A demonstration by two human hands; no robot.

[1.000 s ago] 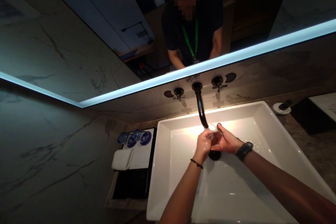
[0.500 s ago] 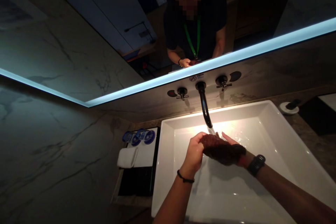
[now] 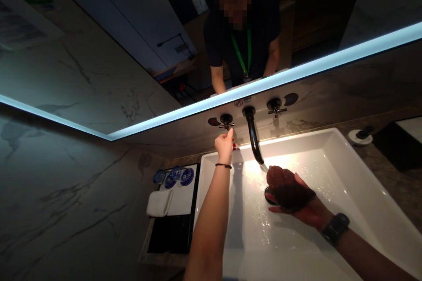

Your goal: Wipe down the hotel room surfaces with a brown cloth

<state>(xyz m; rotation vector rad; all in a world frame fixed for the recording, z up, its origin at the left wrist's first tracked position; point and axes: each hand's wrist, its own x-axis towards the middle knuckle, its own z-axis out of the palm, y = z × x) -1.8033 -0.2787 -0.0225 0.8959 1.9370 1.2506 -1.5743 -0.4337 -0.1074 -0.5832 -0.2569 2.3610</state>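
While cupping a dark red mass (image 3: 286,186) from beneath in the right hand (image 3: 310,213), reaching with the left hand (image 3: 224,147) to the left cross handle (image 3: 226,124). Noted as curled at the left fingers; cannot tell whether closed on the handle or merely touching. Found just below the spout (image 3: 253,142), with the mass's near end at its thin stream. Judged as rinsing, with attention to the handle; calling for a steady one-handed hold on the wet mass during any turn. Beneath and around the right hand, a white basin (image 3: 286,257), wet inside, with its dark drain (image 3: 269,195) beside the fingers. Left of the left forearm, a tray (image 3: 180,204) bearing a folded white towel (image 3: 159,203), glasses (image 3: 176,172) and blue discs (image 3: 187,176); cannot tell the glasses' contents.
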